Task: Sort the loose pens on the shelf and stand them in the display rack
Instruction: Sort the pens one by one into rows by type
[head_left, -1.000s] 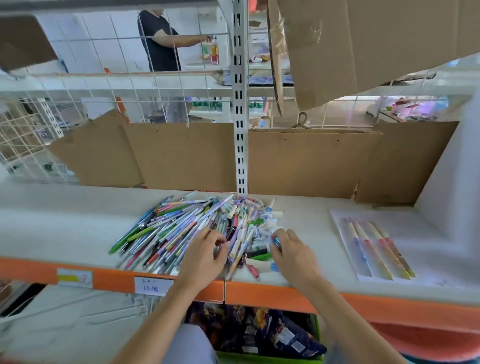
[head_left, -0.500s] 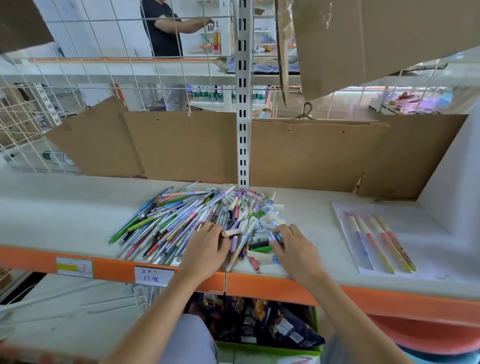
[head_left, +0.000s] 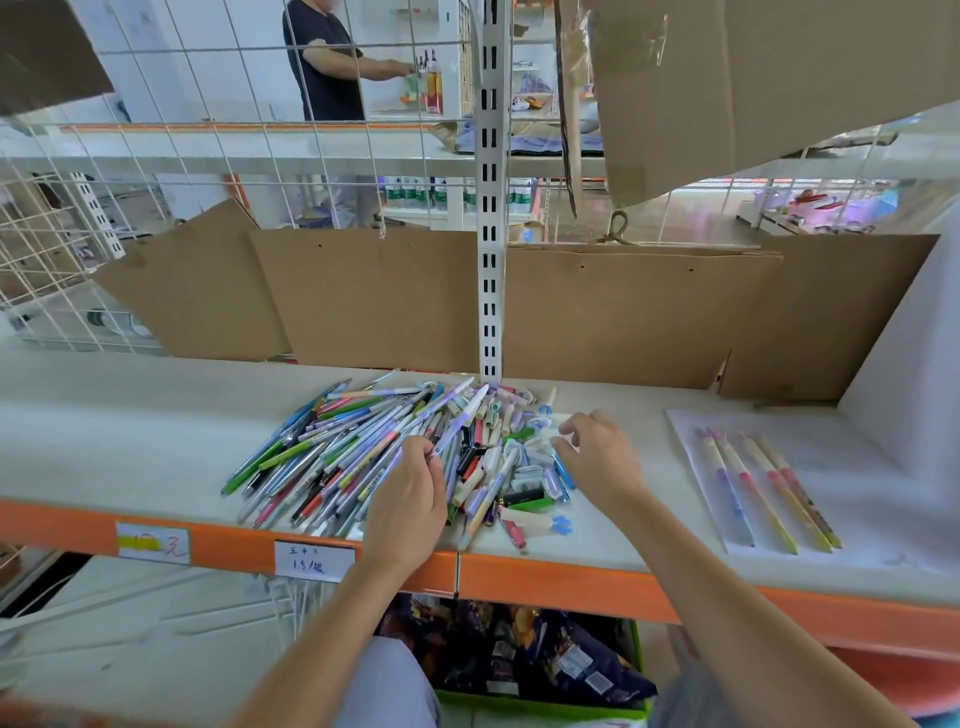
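Observation:
A heap of loose pens and caps (head_left: 358, 452) in many colours lies on the white shelf (head_left: 130, 431), in front of the slotted post. My left hand (head_left: 410, 499) is over the heap's near middle and pinches the lower end of a lavender pen with a white cap (head_left: 460, 418), which points up and to the right. Over the heap's right edge hovers my right hand (head_left: 597, 460), fingers loosely curled, with nothing visibly in it. Several pastel pens (head_left: 769, 488) lie side by side on a white sheet (head_left: 883, 519) at the right. No display rack is in view.
Brown cardboard sheets (head_left: 374, 296) line the shelf's back, split by a white slotted post (head_left: 491, 260). The orange front edge (head_left: 571, 577) carries price labels (head_left: 314, 561). A green crate of packets (head_left: 519, 665) sits below. A white panel (head_left: 914, 338) closes the right side. A person (head_left: 327, 67) stands behind the wire mesh.
My right hand has lifted off the heap and moved up and to the right. My left hand has picked the lavender pen's end out of the heap. The camera has tilted slightly.

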